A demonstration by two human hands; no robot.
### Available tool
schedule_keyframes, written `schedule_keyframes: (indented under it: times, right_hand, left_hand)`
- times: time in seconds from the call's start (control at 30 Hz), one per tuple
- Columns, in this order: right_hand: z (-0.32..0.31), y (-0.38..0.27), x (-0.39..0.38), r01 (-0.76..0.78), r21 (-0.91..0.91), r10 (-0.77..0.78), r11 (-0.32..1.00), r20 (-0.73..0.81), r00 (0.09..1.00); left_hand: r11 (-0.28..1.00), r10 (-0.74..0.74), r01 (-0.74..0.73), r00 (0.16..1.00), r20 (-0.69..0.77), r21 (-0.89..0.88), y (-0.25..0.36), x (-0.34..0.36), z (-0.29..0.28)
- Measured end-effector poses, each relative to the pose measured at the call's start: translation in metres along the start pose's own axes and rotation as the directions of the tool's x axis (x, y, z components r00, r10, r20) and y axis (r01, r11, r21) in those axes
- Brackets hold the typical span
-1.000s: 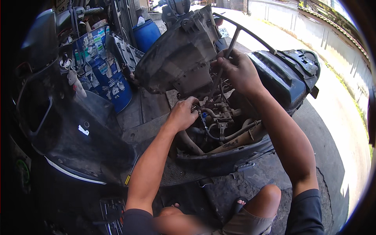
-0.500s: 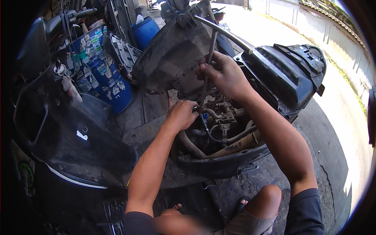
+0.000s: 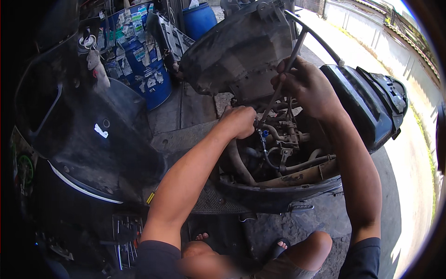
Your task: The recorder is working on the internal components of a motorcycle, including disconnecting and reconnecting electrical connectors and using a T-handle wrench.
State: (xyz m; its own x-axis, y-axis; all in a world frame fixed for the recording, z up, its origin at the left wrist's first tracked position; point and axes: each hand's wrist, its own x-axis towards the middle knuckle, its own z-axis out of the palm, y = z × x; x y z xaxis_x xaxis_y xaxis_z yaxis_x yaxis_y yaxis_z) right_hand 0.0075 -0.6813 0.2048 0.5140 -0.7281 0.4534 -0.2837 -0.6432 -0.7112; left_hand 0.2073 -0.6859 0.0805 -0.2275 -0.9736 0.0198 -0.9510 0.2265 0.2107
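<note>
A long dark T-handle wrench (image 3: 291,60) slants down into the uncovered engine bay (image 3: 285,135) of a black scooter. Its crossbar is at the top, over the black tail cover (image 3: 355,102). My right hand (image 3: 309,86) is closed with its fingers round the upper shaft. Down at the shaft's lower end, my left hand (image 3: 239,122) is curled closed against the engine parts. Whatever its fingers grip is hidden. Just beside it are a small blue fitting (image 3: 265,133) and a thin dark cable or hose (image 3: 267,156).
A large dark plastic body part (image 3: 232,51) stands behind the engine. On the left are the scooter's front shield (image 3: 88,135) and a blue drum (image 3: 158,88) covered in stickers. Another blue drum (image 3: 200,21) is farther back. Near my left elbow lies a yellow-handled tool (image 3: 151,197), above a tray of tools (image 3: 121,237).
The view has shifted, so the scooter sits farther right. The wrench leans more to the right at its top, with my right hand still on it. My left hand stays at its lower end.
</note>
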Motion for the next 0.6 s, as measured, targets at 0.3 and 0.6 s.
schedule_keyframes:
  times: [0.3, 0.6]
  right_hand:
    - [0.006, 0.0, -0.002, 0.0, 0.021, 0.002, 1.0, -0.069, 0.998]
    - [0.017, -0.001, 0.003, -0.017, -0.243, -0.022, 0.97, -0.16, 0.987]
  left_hand:
    - [0.998, 0.04, -0.045, 0.996, -0.084, -0.049, -0.003, 0.008, 0.009]
    - [0.993, 0.022, -0.028, 0.998, -0.054, -0.113, -0.002, 0.002, 0.001]
